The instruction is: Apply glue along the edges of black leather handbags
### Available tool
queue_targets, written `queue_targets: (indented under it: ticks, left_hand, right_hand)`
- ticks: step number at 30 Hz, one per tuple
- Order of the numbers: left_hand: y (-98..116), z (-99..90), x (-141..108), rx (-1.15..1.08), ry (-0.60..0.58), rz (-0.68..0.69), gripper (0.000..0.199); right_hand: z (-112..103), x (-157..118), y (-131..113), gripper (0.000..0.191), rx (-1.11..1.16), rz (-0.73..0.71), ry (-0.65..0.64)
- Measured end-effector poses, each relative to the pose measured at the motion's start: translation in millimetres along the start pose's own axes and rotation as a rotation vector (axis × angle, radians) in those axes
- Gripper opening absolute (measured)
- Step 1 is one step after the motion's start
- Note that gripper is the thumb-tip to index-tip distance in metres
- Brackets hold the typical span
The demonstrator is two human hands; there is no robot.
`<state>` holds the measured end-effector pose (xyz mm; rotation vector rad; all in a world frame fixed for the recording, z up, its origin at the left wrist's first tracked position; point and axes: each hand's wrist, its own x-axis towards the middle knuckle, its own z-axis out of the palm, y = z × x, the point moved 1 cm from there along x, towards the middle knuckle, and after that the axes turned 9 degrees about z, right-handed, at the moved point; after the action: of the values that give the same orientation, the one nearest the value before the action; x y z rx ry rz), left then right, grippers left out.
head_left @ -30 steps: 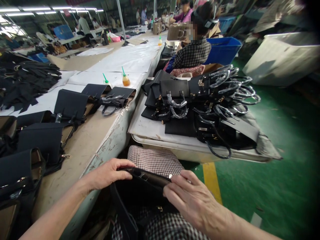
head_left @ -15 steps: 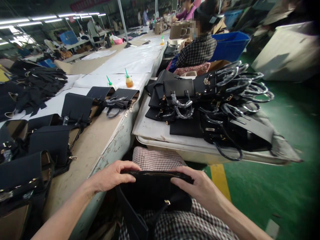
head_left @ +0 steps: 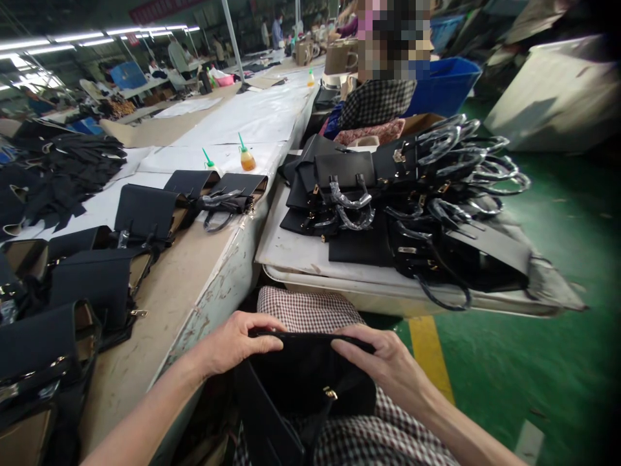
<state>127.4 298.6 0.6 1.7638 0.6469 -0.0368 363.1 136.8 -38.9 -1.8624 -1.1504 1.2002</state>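
A black bag (head_left: 310,375) lies across my lap on a checkered cloth (head_left: 310,307), with a small gold metal fitting near its middle. My left hand (head_left: 255,340) pinches the bag's upper edge at the left, thumb on the near side. At the right end of that same edge, my right hand (head_left: 369,349) grips it, thumb also on the near side. The fingertips behind the edge are partly hidden. A dark strap hangs down at the bag's lower left.
Black bags (head_left: 92,278) line the long table (head_left: 169,317) on the left, with glue bottles (head_left: 247,158) farther back. More bags with wrapped handles (head_left: 354,200) are piled on a white-topped cart (head_left: 291,252) ahead. A person in checkered clothing (head_left: 376,103) sits beyond it.
My left hand has slid a little to the right along the bag's edge. The bag has shifted slightly right, and the view has turned a little.
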Motion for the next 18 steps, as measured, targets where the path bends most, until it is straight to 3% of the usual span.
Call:
queue_targets:
  ticks: [6,11,15,18]
  left_hand:
    - [0.2,4.6,3.1,0.051,0.017,0.033,0.025]
    - [-2.3,9.0,5.4,0.006,0.055,0.017,0.025]
    - [-2.4,11.4,7.1,-0.02,0.058,0.01,0.025]
    - [1.1,13.3,10.3,-0.003,0.039,0.023,0.024]
  right_hand:
    - [-3.1,1.4,3.4,0.034,0.089,0.077,-0.061]
    - [-14.3,10.6,-1.2,0.033,0.163,0.029,-0.283]
    - [-20.8,28.8,-22.0,0.034,-0.218,-0.154,-0.386]
    - [-11.5,43.7,-43.1,0.034,-0.401,-0.233,-0.457]
